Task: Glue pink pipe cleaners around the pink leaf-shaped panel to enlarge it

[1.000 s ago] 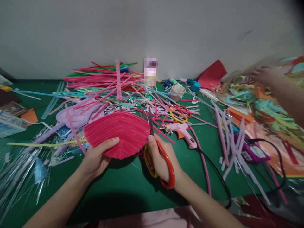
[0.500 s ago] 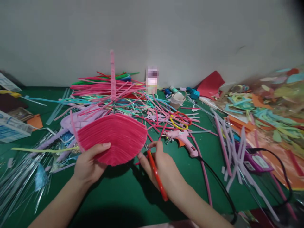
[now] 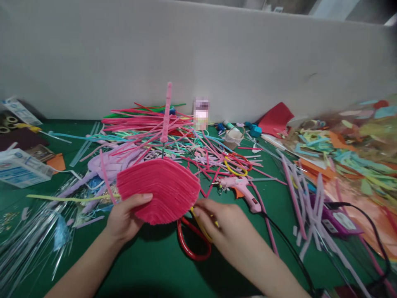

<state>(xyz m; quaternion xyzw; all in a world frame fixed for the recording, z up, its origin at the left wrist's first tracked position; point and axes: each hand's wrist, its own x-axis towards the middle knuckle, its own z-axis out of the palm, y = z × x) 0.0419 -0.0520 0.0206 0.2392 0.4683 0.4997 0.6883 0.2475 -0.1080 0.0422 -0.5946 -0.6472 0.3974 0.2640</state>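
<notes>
My left hand (image 3: 128, 219) grips a fan-shaped piece (image 3: 159, 188) made of hot-pink chenille stems laid side by side, thumb on its front face. A fuzzy pink-wrapped stem (image 3: 167, 111) stands up behind it, with thin wire showing at the lower end. At the fan's right edge, my right hand (image 3: 217, 219) is closed, fingertips against the rim. Scissors with red and yellow loop handles (image 3: 194, 252) hang from this hand below the fan. Their blades are hidden.
A pink glue gun (image 3: 238, 188) lies to the right, its black cord running to the front. Behind are piles of chenille stems (image 3: 133, 122) and another red-and-yellow-handled tool (image 3: 235, 165). Silvery strips (image 3: 34, 240) spread left; a purple device (image 3: 339, 219) sits right.
The view has tilted up. The fan has shifted right and slightly down in view. The scissors have turned in my right hand, so their red loop now shows beneath the fan.
</notes>
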